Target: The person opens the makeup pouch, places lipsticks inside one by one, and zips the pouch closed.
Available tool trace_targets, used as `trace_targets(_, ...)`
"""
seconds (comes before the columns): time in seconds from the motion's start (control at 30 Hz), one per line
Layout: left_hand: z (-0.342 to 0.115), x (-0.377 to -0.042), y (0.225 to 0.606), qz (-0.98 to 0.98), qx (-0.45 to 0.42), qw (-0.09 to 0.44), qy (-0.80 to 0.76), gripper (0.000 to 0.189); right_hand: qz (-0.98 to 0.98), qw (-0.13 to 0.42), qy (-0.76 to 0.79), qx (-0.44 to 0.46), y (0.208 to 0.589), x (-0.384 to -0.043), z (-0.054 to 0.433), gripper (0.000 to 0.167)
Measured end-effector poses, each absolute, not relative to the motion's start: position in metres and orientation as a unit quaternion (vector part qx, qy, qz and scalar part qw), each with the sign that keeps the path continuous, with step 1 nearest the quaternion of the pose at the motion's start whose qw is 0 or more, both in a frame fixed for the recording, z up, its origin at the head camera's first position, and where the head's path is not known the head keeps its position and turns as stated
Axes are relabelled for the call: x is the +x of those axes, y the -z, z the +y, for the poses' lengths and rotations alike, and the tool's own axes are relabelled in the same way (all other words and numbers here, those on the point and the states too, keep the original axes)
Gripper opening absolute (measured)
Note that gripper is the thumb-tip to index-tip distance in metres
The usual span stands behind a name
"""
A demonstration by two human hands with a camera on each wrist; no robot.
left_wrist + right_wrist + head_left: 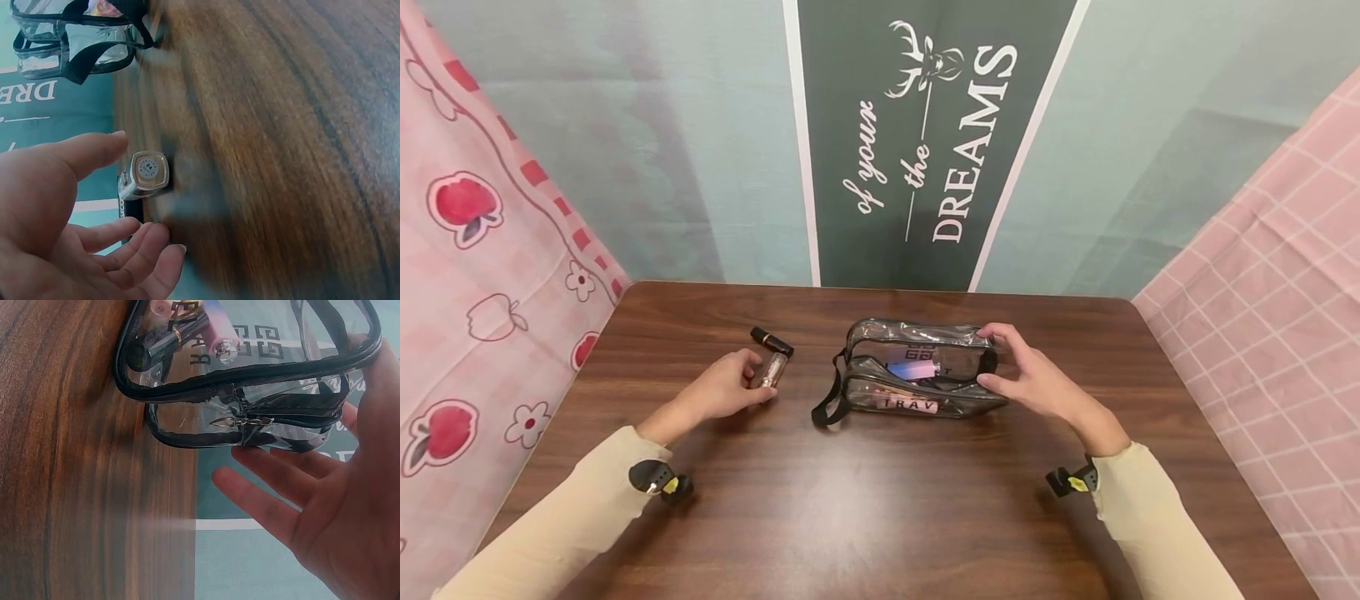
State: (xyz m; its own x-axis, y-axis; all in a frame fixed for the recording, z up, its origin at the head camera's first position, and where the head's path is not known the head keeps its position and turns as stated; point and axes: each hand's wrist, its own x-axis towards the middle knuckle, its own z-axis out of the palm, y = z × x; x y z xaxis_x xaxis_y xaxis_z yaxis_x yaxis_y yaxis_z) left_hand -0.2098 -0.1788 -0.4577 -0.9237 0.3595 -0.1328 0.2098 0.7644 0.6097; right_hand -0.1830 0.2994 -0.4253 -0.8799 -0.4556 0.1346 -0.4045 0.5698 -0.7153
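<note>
A small clear tube (773,369) with shimmery contents lies on the table, its square base (150,170) facing the left wrist camera. My left hand (727,387) curves around it, with thumb and fingers spaced apart on either side. Touching the tube's far end is a black lipstick tube (771,340) with a gold band. My right hand (1028,373) holds the right end of a clear toiletry bag (925,335), index finger at the back rim and thumb at the front one. The bag's top gapes. Inside show a blue-pink tube (913,370) and a black tube (165,345).
A black strap loop (830,408) sticks out from the bag's left end onto the brown wooden table (850,500). Metal zipper pulls (240,421) hang at its right end. Behind the table stands a green printed cloth (925,167), with pink cloths at both sides.
</note>
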Motion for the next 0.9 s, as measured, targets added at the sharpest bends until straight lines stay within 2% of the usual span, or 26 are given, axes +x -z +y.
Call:
trace_targets(0.43,-0.1753,-0.2101,0.4568,0.939,0.151,0.124,-0.284,0.053,0.891,0.032,0.386,-0.236,0.4230,-0.1845,0.2981,0.068)
trace_targets(0.63,-0.1753,-0.2101,0.4569,0.933,0.149,0.135,-0.299,0.041,0.893,0.032,0.382,-0.237,0.4245,-0.1823,0.2985,0.068)
trace_targets(0.9,-0.1757,-0.2109,0.4601,0.932,0.156,0.114,-0.306,0.022,0.894,0.031,0.379,-0.236,0.4235,-0.1816,0.2987,0.067)
